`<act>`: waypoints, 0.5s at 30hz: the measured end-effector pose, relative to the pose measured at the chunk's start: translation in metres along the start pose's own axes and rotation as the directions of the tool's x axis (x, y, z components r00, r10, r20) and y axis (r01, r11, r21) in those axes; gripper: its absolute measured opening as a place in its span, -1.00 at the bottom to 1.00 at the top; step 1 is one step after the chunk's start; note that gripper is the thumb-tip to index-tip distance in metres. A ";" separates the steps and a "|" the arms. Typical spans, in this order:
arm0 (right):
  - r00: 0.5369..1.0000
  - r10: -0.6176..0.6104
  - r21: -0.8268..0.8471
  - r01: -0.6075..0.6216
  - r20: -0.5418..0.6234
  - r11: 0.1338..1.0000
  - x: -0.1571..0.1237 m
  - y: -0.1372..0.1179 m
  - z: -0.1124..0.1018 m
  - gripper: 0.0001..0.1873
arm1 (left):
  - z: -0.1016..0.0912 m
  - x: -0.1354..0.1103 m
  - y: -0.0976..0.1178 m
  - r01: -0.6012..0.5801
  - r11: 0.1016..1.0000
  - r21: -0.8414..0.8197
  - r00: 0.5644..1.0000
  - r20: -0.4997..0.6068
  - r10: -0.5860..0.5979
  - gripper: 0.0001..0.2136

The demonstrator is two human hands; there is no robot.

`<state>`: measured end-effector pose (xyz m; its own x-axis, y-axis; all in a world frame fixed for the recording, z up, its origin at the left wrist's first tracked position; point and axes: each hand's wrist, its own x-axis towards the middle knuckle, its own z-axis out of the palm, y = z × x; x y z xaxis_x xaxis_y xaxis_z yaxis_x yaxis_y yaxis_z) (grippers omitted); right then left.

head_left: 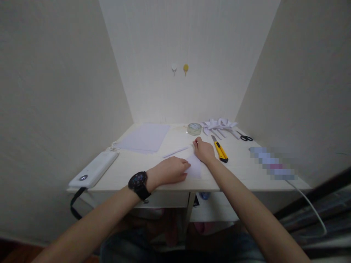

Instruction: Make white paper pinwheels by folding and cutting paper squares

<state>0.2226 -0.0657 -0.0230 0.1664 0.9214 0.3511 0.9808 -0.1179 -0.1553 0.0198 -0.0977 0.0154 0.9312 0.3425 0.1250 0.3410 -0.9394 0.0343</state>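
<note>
My left hand (171, 170), with a black watch on its wrist, lies flat on the left side of a small white paper piece (195, 166) near the desk's front edge. My right hand (204, 150) presses on the paper's far right corner with curled fingers. A narrow white paper strip (175, 152) lies just beyond my left hand. A yellow utility knife (220, 149) rests right of my right hand.
On the pale desk (246, 175) are a stack of white sheets (145, 137) at back left, a tape roll (194, 128), folded paper shapes (219, 126), black scissors (245, 137), and a white power bank (93, 169) at the left edge. Walls close in on three sides.
</note>
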 end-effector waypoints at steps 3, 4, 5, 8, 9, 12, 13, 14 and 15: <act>1.000 0.021 -0.005 -0.021 -0.007 1.000 0.000 0.001 0.000 -0.68 | -0.001 -0.003 0.007 -0.024 0.999 0.036 0.999 0.024 0.023 -0.79; 1.000 0.024 -0.011 -0.024 -0.006 1.000 0.000 0.001 0.001 -0.68 | 0.000 -0.004 0.008 -0.025 0.999 0.041 0.999 0.023 0.024 -0.77; 1.000 0.026 -0.017 -0.026 -0.003 1.000 0.000 0.002 0.001 -0.68 | 0.000 -0.004 0.008 -0.021 0.999 0.044 1.000 0.017 0.020 -0.77; 1.000 0.022 -0.032 -0.022 0.008 0.999 0.000 0.002 0.002 -0.66 | 0.001 -0.006 0.008 0.004 0.998 0.059 1.000 0.004 -0.004 -0.80; 1.000 0.019 -0.034 -0.018 0.009 0.999 0.000 0.003 0.002 -0.66 | 0.001 -0.007 0.008 0.008 0.998 0.065 1.000 0.012 -0.008 -0.80; 1.000 0.012 -0.037 -0.012 0.004 0.999 0.000 0.004 0.003 -0.67 | -0.004 -0.009 0.010 0.012 0.998 0.059 0.998 0.065 -0.016 -0.80; 1.000 0.015 -0.038 -0.015 0.003 0.999 0.000 0.004 0.004 -0.67 | -0.007 -0.010 0.011 0.007 0.999 0.047 0.996 0.084 -0.011 -0.81; 1.000 0.020 -0.040 -0.019 0.003 0.999 0.000 0.004 0.004 -0.67 | -0.009 -0.010 0.011 -0.003 0.999 0.032 0.995 0.102 -0.001 -0.81; 1.000 0.023 -0.042 -0.023 0.003 0.999 0.000 0.004 0.004 -0.67 | -0.013 -0.010 0.011 -0.010 1.000 0.017 0.994 0.110 0.009 -0.81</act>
<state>0.2263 -0.0645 -0.0269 0.1888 0.9196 0.3445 0.9801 -0.1545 -0.1246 0.0121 -0.1116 0.0269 0.9426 0.3336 0.0153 0.3334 -0.9427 0.0163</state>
